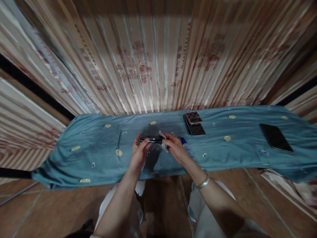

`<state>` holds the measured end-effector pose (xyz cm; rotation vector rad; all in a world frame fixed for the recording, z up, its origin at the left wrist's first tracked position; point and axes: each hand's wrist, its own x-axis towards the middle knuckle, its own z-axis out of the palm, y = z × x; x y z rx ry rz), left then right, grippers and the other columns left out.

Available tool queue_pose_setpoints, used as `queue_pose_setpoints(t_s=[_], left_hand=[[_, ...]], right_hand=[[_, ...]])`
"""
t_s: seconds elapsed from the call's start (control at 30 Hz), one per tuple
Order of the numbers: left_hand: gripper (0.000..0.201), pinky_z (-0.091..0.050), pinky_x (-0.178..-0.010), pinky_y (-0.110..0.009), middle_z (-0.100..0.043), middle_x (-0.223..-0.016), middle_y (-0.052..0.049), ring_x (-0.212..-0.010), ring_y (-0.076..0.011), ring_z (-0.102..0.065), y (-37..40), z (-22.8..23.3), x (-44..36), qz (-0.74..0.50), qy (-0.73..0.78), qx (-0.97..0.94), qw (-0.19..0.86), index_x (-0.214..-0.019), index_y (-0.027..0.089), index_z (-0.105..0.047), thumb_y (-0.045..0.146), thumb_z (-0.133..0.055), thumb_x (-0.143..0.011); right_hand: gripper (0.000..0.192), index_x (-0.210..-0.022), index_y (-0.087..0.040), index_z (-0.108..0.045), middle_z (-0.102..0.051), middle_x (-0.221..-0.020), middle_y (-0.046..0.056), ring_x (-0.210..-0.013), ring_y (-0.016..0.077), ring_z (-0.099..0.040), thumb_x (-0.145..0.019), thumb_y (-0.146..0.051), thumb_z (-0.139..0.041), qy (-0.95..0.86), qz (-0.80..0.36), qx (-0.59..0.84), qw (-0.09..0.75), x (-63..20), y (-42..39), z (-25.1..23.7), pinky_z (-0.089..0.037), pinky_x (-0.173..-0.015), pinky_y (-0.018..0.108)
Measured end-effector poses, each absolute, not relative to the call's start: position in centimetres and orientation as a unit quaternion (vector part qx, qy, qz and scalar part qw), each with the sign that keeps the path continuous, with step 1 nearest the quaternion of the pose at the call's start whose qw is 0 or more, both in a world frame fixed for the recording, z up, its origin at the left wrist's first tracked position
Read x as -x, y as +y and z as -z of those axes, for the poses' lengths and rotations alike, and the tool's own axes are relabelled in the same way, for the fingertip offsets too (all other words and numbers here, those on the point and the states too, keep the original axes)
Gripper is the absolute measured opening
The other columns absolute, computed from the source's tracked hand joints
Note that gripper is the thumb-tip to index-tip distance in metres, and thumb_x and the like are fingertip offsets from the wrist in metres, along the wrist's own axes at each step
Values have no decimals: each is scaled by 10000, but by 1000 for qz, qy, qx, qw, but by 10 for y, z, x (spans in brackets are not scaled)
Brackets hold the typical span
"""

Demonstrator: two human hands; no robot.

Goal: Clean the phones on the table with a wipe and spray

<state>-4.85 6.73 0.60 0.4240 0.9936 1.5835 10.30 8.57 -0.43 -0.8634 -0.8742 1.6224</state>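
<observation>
A slim dark phone [154, 140], seen edge-on, is held level above the blue cloth. Its left end lies between the thumb and fingers of my left hand [140, 148]. My right hand [174, 147] pinches a crumpled whitish wipe [163, 145] against the phone's right end. Both hands are closed. Just right of my right hand lies a clear bottle [187, 147] with a blue cap, partly hidden by that hand. The phone's broad faces do not show clearly.
Behind the bottle, several dark phones lie stacked, a checkered one [193, 117] on top. A black tablet [276, 137] lies at the right on the blue cloth [99, 152]. A pleated curtain [158, 66] hangs behind. Dark bars [34, 86] run along the left side.
</observation>
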Motion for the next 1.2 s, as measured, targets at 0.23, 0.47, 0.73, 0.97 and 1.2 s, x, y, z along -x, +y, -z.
queue_pose_setpoints(t_s=[0.23,0.47,0.73,0.97,1.2], left_hand=[[309,-464,-818,-258,-680,-707,11,-741,-117,-643,68,-6,49,-673,401,-176,597,-705,155,-626,258,-854,-523],[379,-457,-811,-281,-717,-836,-23,-784,-148,-655,67,-3,52,-650,416,-181,609,-842,170,-668,434,-812,-612],[470,-477,-738,-283,-703,-843,-69,-922,-222,-654,66,1,48,-644,474,-246,548,-759,160,-644,606,-725,-632],[522,-489,-697,-291,-705,-826,-95,-932,-252,-656,65,3,45,-616,505,-273,539,-813,153,-652,646,-688,-646],[512,-452,-537,-249,-658,-631,-47,-565,-148,-606,56,10,33,-534,519,-271,610,-724,135,-631,636,-693,-637]], right_hand=[[333,-940,-246,-737,-694,-839,-14,-688,112,-555,-609,-258,-762,-392,-665,369,518,-100,81,4,-403,-594,234],[330,-941,-231,-730,-688,-803,-19,-656,105,-564,-615,-279,-748,-436,-651,385,488,-95,75,9,-421,-590,230],[304,-919,-209,-735,-674,-726,-24,-621,110,-550,-631,-305,-723,-487,-610,410,471,-93,69,5,-415,-558,223],[264,-900,-209,-753,-688,-758,5,-665,145,-564,-694,-366,-702,-501,-535,444,516,-106,74,4,-416,-574,247],[314,-751,-202,-722,-600,-637,-14,-583,124,-494,-711,-513,-703,-456,-509,464,564,-131,95,6,-380,-540,250]])
